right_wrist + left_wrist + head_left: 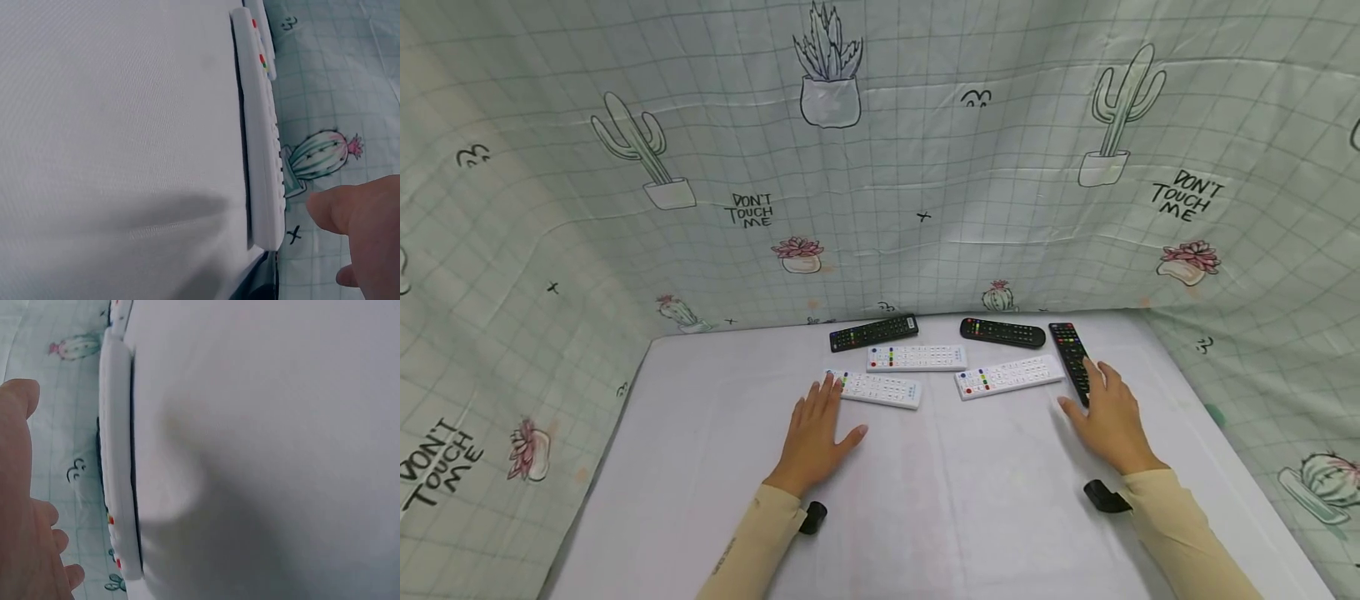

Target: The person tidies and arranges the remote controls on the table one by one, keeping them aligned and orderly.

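Note:
My left hand (812, 442) hovers at the left end of the nearest white remote control (883, 389), fingers extended and thumb spread. From the head view I cannot tell whether its fingertips touch that remote; in the left wrist view the hand stands apart from the white remote (120, 456). Over the lower end of a slanted black remote control (1069, 354) are the fingers of my right hand (1112, 421), relaxed and holding nothing. Left of that hand lies another white remote (1009, 377), whose side edge (259, 137) shows in the right wrist view.
Farther back lie a third white remote (917, 358), a black remote (874, 333) and a rounded black remote (1002, 332). All rest on a white-covered table (925, 517). Patterned cloth (917, 167) with cactus drawings hangs behind and at both sides.

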`<state>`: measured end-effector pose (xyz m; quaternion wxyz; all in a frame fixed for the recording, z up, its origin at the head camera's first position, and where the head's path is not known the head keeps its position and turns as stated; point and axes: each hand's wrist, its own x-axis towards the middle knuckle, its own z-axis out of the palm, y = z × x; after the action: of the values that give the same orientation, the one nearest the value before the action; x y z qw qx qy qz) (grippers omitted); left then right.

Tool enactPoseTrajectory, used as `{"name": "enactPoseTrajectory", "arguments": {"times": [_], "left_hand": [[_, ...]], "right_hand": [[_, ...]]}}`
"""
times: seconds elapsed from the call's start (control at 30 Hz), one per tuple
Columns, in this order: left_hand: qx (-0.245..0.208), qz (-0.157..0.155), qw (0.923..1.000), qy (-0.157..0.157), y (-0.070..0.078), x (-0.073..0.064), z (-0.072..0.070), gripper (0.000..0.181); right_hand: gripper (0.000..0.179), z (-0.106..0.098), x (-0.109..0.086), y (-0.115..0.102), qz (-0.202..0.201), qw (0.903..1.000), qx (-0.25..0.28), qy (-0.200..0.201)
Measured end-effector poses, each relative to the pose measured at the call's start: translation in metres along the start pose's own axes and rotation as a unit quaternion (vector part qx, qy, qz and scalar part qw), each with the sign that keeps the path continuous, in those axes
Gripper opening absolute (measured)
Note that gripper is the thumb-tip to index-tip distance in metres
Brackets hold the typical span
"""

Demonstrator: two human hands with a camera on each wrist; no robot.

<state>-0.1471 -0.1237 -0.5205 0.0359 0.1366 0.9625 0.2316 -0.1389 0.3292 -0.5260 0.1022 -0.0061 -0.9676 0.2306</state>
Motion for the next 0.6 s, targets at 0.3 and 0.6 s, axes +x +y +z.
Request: {"name": "enactPoseTrajectory", "arguments": {"times": [0.3, 0.6], "left_hand": [[-0.014, 0.032, 0.9994, -0.002, 0.017, 0.008, 0.011, 0.087], [-0.023, 0.063, 0.9975, -0.023, 0.035, 0.012, 0.022, 0.087]], "right_hand": [[0.077, -0.004, 0.001, 0.0, 0.074, 0.997, 0.009, -0.02], [0.071, 0.0, 0.007, 0.006, 0.113, 0.9929, 0.025, -0.025]]}}
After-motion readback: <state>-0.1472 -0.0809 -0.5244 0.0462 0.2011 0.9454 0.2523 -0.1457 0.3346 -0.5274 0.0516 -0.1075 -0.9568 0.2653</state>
